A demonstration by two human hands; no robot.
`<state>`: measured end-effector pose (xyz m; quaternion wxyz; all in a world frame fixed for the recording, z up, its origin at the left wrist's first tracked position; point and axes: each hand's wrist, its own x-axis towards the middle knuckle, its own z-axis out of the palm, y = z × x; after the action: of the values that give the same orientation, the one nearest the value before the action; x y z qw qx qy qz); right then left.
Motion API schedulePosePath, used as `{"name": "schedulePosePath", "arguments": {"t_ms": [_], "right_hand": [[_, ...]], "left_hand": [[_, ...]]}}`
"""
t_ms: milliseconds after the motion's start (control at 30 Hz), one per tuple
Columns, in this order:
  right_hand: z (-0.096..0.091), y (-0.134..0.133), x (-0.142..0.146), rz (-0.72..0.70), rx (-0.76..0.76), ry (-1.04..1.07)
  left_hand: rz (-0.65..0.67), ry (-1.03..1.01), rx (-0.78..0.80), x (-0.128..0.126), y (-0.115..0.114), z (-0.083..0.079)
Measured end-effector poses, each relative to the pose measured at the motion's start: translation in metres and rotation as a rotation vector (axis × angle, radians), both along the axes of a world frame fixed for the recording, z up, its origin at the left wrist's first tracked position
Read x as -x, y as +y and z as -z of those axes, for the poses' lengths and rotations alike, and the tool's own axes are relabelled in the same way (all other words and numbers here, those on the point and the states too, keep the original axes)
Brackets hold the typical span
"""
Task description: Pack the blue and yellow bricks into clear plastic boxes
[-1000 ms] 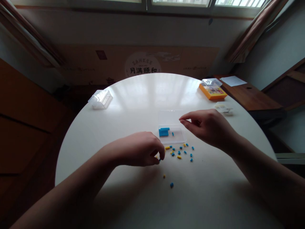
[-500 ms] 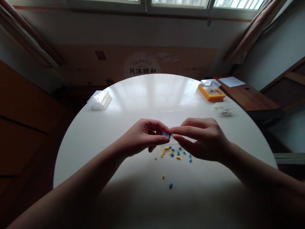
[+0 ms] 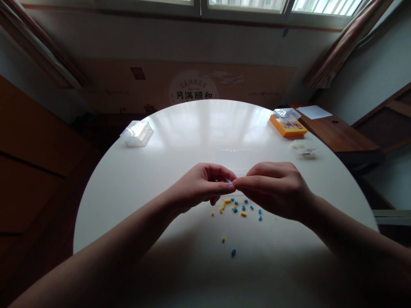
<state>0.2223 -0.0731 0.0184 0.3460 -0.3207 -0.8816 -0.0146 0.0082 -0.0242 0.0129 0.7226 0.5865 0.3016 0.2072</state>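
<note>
Both hands are up over the middle of the table (image 3: 180, 141), fingertips meeting. The left hand (image 3: 201, 187) and right hand (image 3: 272, 189) are each pinched tight, thumb against forefinger, and the two pinches touch tip to tip on a tiny blue piece (image 3: 227, 181). Only a speck of it shows between them, just above the tabletop, at the near edge of the tray (image 3: 234, 156).

The tray is clear plastic, flat and lying open. Its far half is bare, and the hands hide what sits in its near half.

Just nearer than the hands lie the loose pieces (image 3: 239, 208), blue and yellow, scattered on the white top. Closer in there is a lone yellow one (image 3: 223, 240) and a lone blue one (image 3: 233, 252).

Out to the far left, near the table's rim, stands a clear box (image 3: 137, 131), lid shut, with no contents to make out. On the far right lies an orange box (image 3: 289, 127) with a printed top too small to read and a clear tub (image 3: 287, 113) resting on it. Just nearer to that sits a small clear packet (image 3: 303, 147) with pale bits inside.

Beyond the table, cardboard (image 3: 193, 87) leans against the wall. Its round mark reads "ZANKEE" above the bold characters "月满颐和". At the right, a sheet of paper (image 3: 316, 112) lies on a wooden side table (image 3: 340, 132).
</note>
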Motion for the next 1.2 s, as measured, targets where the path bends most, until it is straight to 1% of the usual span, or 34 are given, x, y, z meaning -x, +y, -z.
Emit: {"name": "schedulePosePath", "arguments": {"t_ms": [67,133,167,267,300,333,367,500,667,833,933,1033,1200], "right_hand": [[-0.002,0.001,-0.002,0.008,0.003,-0.014],[-0.004,0.004,-0.006,0.045,0.027,-0.048],[-0.005,0.006,-0.01,0.071,0.046,-0.073],[-0.004,0.015,-0.019,0.164,0.126,-0.198],[-0.002,0.018,-0.022,0.185,0.154,-0.25],[-0.001,0.021,-0.023,0.198,0.183,-0.3],[0.001,0.023,-0.024,0.203,0.214,-0.347],[0.005,0.026,-0.018,0.205,0.329,-0.48],[0.001,0.027,-0.007,0.22,0.446,-0.575],[-0.001,0.029,-0.001,0.26,0.465,-0.622],[-0.001,0.027,-0.001,0.288,0.439,-0.578],[0.0,0.024,-0.002,0.369,0.413,-0.514],[0.001,0.018,0.002,0.49,0.508,-0.568]], "left_hand": [[0.001,0.022,-0.042,0.001,0.0,-0.001],[-0.004,0.099,-0.155,0.004,0.001,-0.003],[-0.018,0.169,-0.258,0.005,0.002,-0.004],[-0.086,0.44,-0.693,0.008,0.004,-0.004],[-0.098,0.517,-0.81,0.008,0.004,-0.003],[-0.099,0.578,-0.889,0.008,0.005,-0.002],[-0.094,0.624,-0.932,0.008,0.005,0.0],[-0.075,0.737,-0.94,0.007,0.006,0.003],[-0.103,0.789,-0.928,0.007,0.005,0.002],[-0.111,0.792,-0.934,0.007,0.005,0.001],[-0.096,0.791,-0.923,0.008,0.004,0.0],[-0.098,0.788,-0.903,0.008,0.005,-0.002],[-0.084,0.831,-0.889,0.009,0.006,0.001]]}}
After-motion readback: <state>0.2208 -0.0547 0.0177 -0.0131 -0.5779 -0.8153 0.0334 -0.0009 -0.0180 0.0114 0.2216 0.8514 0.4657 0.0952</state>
